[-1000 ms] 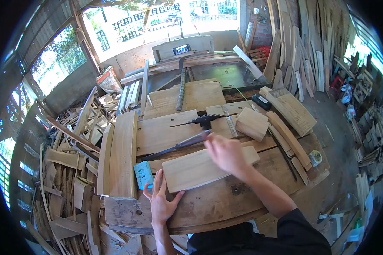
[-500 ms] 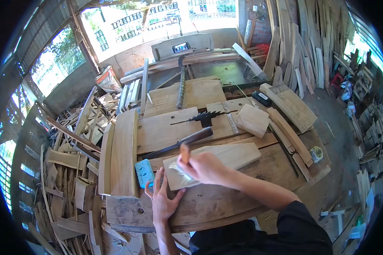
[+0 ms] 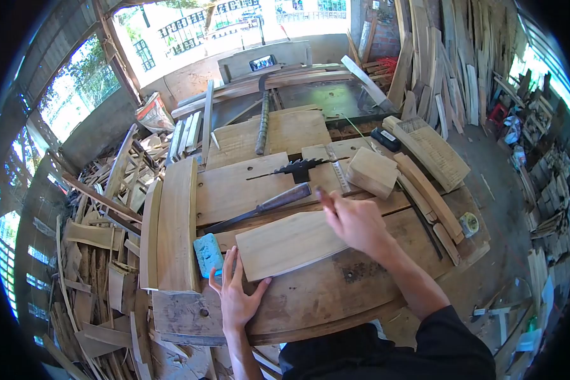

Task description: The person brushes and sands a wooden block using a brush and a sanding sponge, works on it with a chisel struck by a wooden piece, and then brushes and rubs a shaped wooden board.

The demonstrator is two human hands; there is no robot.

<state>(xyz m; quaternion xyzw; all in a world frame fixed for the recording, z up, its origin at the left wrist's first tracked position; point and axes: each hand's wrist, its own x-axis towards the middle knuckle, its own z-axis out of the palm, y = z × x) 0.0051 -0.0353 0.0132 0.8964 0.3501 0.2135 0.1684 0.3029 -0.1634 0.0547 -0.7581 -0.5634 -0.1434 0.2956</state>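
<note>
A pale, flat wooden board (image 3: 285,244) lies on the workbench, its right part behind my right hand (image 3: 364,231). That hand is closed around the brown wooden handle of a brush (image 3: 324,199); the bristles are hidden behind the hand. My left hand (image 3: 239,297) rests at the board's left end, fingers spread, fingertips by the end and thumb near the lower edge. Just left of its fingertips is a light blue sponge-like block (image 3: 208,254). Behind the board lies a long-bladed tool with a dark handle (image 3: 285,197).
A black toothed piece (image 3: 299,170) sits on the bench (image 3: 310,297) beyond the board. To the right are a wooden block (image 3: 372,171), curved strips (image 3: 430,196) and a tape roll (image 3: 468,224). Thick planks (image 3: 176,228) line the left. A long curved-blade tool (image 3: 263,123) lies farther back.
My right hand has moved right along the board with the brush, uncovering the board's left part. The whitish bristle area seen earlier is now out of sight. My left hand stays by the board's end.
</note>
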